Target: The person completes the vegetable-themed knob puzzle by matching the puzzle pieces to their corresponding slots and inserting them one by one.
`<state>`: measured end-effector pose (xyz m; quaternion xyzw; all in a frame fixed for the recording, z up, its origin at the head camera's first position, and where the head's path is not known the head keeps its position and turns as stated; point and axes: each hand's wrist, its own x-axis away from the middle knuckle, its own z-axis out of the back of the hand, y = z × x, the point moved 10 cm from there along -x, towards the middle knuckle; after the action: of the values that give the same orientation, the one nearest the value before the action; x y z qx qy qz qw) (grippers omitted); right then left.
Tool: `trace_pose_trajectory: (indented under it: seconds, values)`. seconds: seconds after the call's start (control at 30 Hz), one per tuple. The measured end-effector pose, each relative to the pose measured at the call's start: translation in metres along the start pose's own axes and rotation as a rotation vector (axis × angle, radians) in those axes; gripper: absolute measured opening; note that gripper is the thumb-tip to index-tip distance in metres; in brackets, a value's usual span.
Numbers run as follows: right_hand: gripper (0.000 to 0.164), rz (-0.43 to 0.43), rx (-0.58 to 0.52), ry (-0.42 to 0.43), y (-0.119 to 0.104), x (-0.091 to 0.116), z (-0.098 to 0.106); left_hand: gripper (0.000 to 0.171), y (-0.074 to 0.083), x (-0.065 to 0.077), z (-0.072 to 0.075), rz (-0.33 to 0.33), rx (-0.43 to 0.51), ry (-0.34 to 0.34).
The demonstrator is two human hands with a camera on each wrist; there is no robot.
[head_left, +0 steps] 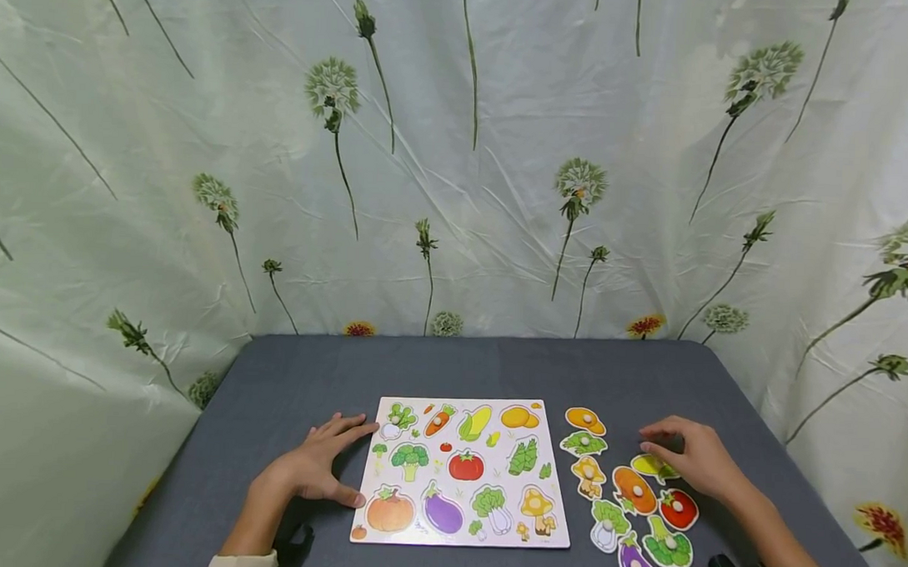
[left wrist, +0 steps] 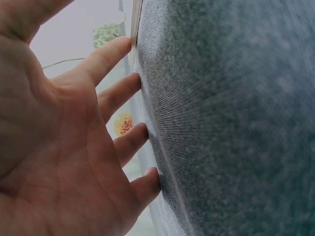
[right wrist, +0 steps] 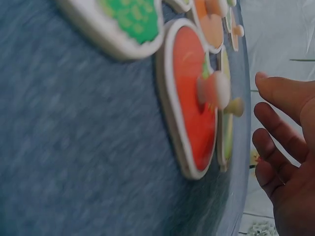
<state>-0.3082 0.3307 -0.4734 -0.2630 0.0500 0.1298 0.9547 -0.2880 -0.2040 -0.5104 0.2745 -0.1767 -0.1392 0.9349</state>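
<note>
A white vegetable puzzle board [head_left: 556, 529] with printed pictures lies on the table. My left hand [head_left: 316, 462] is spread at the board's left side, thumb and index fingertip right at its edge; other fingertips rest on the cloth in the left wrist view. Over the knobbed corn piece [head_left: 652, 466], my right hand [head_left: 696, 455] hovers with loosely bent fingers and nothing between them. The tomato piece [head_left: 679, 510] lies just nearer, its knob [right wrist: 221, 90] sticking up in the right wrist view. Beside these are the pumpkin piece [head_left: 633, 490] and the broccoli piece [head_left: 668, 545].
More knobbed pieces lie right of the board: an eggplant [head_left: 639, 565], a bok choy [head_left: 609, 525], mushrooms [head_left: 588, 476], a green vegetable [head_left: 583, 443] and an orange-yellow piece [head_left: 586, 420]. Dark grey cloth [head_left: 436, 366] covers the table. A dandelion-print curtain [head_left: 465, 192] hangs behind.
</note>
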Motion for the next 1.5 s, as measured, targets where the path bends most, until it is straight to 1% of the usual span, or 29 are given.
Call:
trace_pose_trajectory:
  seconds: [0.13, 0.33, 0.67, 0.87, 0.97, 1.1, 1.23, 1.4, 1.5]
  values:
    - [0.013, 0.008, -0.024, -0.022, 0.005, 0.006, -0.004, 0.112, 0.0, 0.0, 0.0, 0.001, 0.001, -0.002]
    - [0.008, 0.057, -0.073, -0.024, 0.008, 0.012, -0.004, 0.112, 0.001, 0.0, 0.001, -0.004, 0.009, 0.009]
    - [0.009, 0.137, -0.13, -0.041, 0.009, 0.02, -0.001, 0.112, 0.0, 0.0, -0.001, 0.008, 0.009, -0.003]
    - [0.014, 0.176, -0.166, -0.097, 0.009, 0.022, -0.004, 0.111, -0.001, 0.0, 0.0, 0.012, 0.004, 0.002]
    - [0.017, 0.203, -0.189, -0.131, 0.009, 0.022, -0.005, 0.112, 0.001, 0.0, 0.0, 0.013, 0.009, 0.002]
    - [0.018, 0.219, -0.198, -0.152, 0.009, 0.023, -0.006, 0.112, 0.004, 0.0, 0.001, 0.0, 0.006, 0.0]
    - [0.017, 0.205, -0.18, -0.138, 0.01, 0.021, -0.004, 0.112, 0.003, 0.0, 0.002, -0.01, 0.003, 0.008]
    - [0.015, 0.218, -0.162, -0.07, 0.008, 0.021, -0.001, 0.114, 0.001, 0.001, 0.002, -0.017, 0.006, 0.015]
    - [0.014, 0.191, -0.142, -0.038, 0.009, 0.02, 0.001, 0.114, 0.002, 0.001, 0.001, -0.018, 0.011, 0.016]
